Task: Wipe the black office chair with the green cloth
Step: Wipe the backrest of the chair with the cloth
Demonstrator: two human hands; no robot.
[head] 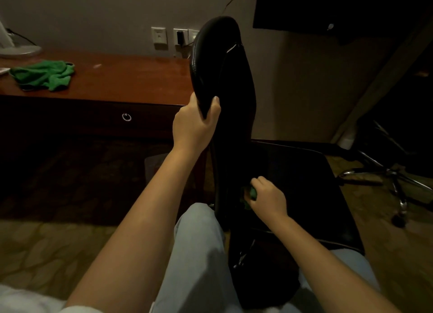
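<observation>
The black office chair (225,78) lies tipped between my knees, its backrest rising toward the wall and its seat (304,183) spreading to the right. My left hand (194,123) grips the edge of the backrest, thumb over the front. My right hand (267,198) holds a bunched green cloth (251,193) against the lower backrest, near where it meets the seat. Most of that cloth is hidden by my fingers.
A second green cloth (42,75) lies crumpled on the wooden desk (131,83) at the left, beside a fan base (18,50). The chair's chrome star base (396,179) with castors sticks out at the right. Wall sockets (159,36) sit behind the backrest.
</observation>
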